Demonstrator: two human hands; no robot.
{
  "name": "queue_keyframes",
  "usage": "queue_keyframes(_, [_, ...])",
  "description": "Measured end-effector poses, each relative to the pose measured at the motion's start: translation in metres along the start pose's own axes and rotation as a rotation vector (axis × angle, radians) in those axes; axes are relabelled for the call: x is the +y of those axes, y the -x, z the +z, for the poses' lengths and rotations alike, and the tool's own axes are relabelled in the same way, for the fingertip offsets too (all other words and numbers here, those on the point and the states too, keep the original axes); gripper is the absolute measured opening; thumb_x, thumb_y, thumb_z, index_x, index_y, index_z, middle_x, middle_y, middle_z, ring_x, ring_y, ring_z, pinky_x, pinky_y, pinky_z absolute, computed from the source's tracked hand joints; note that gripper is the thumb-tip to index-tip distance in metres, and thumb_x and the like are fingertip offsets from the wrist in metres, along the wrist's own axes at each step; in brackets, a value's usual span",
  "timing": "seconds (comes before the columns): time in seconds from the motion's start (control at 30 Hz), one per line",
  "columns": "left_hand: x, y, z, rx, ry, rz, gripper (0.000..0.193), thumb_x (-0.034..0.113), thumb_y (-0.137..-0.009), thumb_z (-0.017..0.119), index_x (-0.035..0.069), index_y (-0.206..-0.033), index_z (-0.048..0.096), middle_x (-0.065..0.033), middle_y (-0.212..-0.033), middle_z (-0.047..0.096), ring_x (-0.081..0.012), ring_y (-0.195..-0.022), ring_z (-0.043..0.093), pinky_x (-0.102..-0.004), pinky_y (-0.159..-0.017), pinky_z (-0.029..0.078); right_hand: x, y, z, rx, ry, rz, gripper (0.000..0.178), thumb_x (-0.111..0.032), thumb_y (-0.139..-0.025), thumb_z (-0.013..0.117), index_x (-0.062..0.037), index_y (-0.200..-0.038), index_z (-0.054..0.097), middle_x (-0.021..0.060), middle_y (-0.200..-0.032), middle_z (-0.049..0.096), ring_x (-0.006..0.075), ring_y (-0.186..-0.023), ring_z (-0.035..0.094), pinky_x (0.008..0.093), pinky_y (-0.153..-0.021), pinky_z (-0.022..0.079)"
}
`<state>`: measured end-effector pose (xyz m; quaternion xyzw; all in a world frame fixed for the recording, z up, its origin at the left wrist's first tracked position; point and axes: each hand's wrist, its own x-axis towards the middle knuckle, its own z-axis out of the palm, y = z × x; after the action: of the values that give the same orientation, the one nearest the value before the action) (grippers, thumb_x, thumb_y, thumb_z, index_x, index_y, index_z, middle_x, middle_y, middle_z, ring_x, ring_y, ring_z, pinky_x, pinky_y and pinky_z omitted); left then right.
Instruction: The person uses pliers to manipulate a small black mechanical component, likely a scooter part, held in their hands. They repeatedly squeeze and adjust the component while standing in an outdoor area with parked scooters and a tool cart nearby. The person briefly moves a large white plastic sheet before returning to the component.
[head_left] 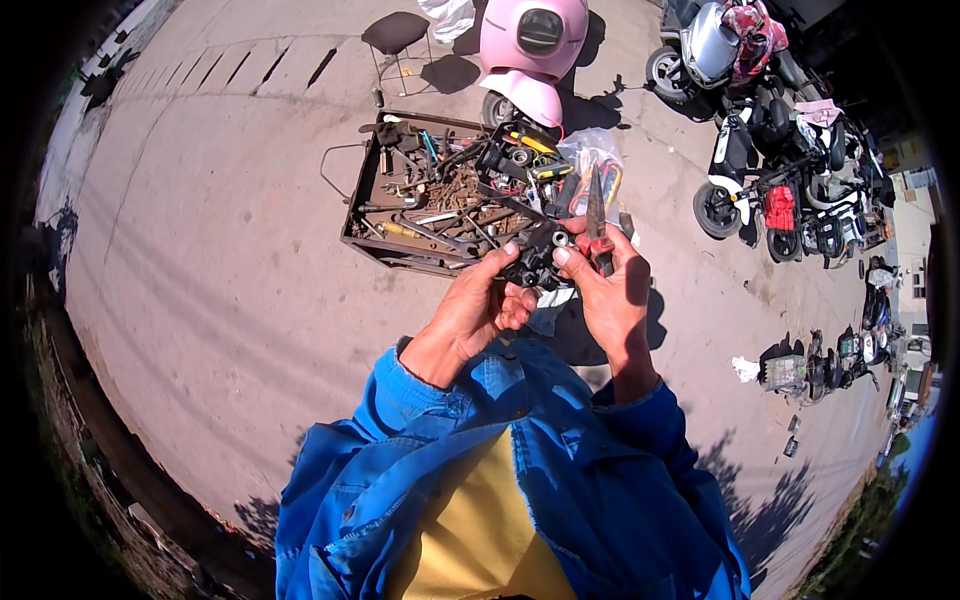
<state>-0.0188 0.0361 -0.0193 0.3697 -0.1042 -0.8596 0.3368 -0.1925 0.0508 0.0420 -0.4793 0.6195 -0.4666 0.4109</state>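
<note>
A small black mechanical part (pixel 533 262) with a round metal fitting is held between my two hands, in front of my chest. My left hand (pixel 474 308) pinches its left side, the thumb on top and the other fingers curled beneath. My right hand (pixel 612 298) presses its thumb against the part's right side. In that same hand sits a pair of long-nosed pliers (pixel 597 208) with red grips, jaws pointing away from me. Their lower handles are partly covered by my fingers.
Just beyond my hands stands a metal tool tray (pixel 375 215) full of rusty tools and bolts, a black bin (pixel 500 165) of small tools on it. Behind it is a pink scooter (pixel 530 95); a dark stool (pixel 395 35) stands to its left. Several parked scooters (pixel 735 165) line the right.
</note>
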Motion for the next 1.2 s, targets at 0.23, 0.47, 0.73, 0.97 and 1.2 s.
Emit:
queue_keyframes(0.23, [-0.001, -0.002, -0.003, -0.010, -0.011, -0.001, 0.043, 0.049, -0.101, 0.063, 0.008, -0.112, 0.059, -0.0147, -0.071, 0.068, -0.0168, -0.052, 0.063, -0.0266, -0.048, 0.051, 0.001, 0.003, 0.002, 0.042, -0.019, -0.030, 0.026, -0.002, -0.091, 0.077, -0.0009, -0.116, 0.069, -0.0005, -0.089, 0.064, 0.0063, -0.081, 0.056, 0.0237, -0.076, 0.050])
queue_keyframes(0.47, [0.001, 0.000, 0.005, -0.033, -0.074, 0.001, 0.048, 0.049, -0.103, 0.060, 0.004, -0.119, 0.061, -0.0147, -0.072, 0.069, -0.0178, -0.054, 0.065, -0.0271, -0.051, 0.054, 0.004, 0.013, 0.000, 0.104, -0.056, 0.018, 0.029, -0.001, -0.090, 0.079, -0.0011, -0.117, 0.070, -0.0007, -0.090, 0.065, 0.0054, -0.082, 0.056, 0.0227, -0.076, 0.049])
queue_keyframes(0.73, [-0.008, -0.019, 0.004, -0.087, -0.098, 0.006, 0.051, 0.048, -0.106, 0.056, -0.002, -0.114, 0.062, -0.0159, -0.076, 0.071, -0.0179, -0.057, 0.068, -0.0262, -0.054, 0.056, 0.036, 0.013, -0.010, 0.141, -0.030, -0.035, 0.031, 0.003, -0.089, 0.079, -0.0006, -0.118, 0.070, -0.0028, -0.089, 0.063, 0.0051, -0.081, 0.056, 0.0218, -0.076, 0.049])
queue_keyframes(0.97, [-0.016, -0.037, -0.011, -0.155, -0.115, 0.001, 0.052, 0.047, -0.108, 0.053, -0.003, -0.116, 0.060, -0.0172, -0.082, 0.072, -0.0180, -0.062, 0.069, -0.0282, -0.059, 0.058, 0.052, 0.012, -0.012, 0.147, 0.010, -0.024, 0.034, 0.002, -0.087, 0.080, -0.0008, -0.119, 0.069, -0.0027, -0.089, 0.061, 0.0054, -0.080, 0.053, 0.0213, -0.071, 0.047])
queue_keyframes(1.2, [-0.025, -0.038, -0.032, -0.314, 0.051, 0.060, 0.045, 0.038, -0.109, 0.052, -0.004, -0.125, 0.053, -0.0228, -0.099, 0.071, -0.0265, -0.083, 0.072, -0.0358, -0.077, 0.060, 0.059, 0.008, -0.006, 0.185, 0.057, 0.022, 0.037, 0.001, -0.084, 0.083, -0.0021, -0.119, 0.070, -0.0033, -0.088, 0.060, 0.0056, -0.080, 0.052, 0.0215, -0.073, 0.047])
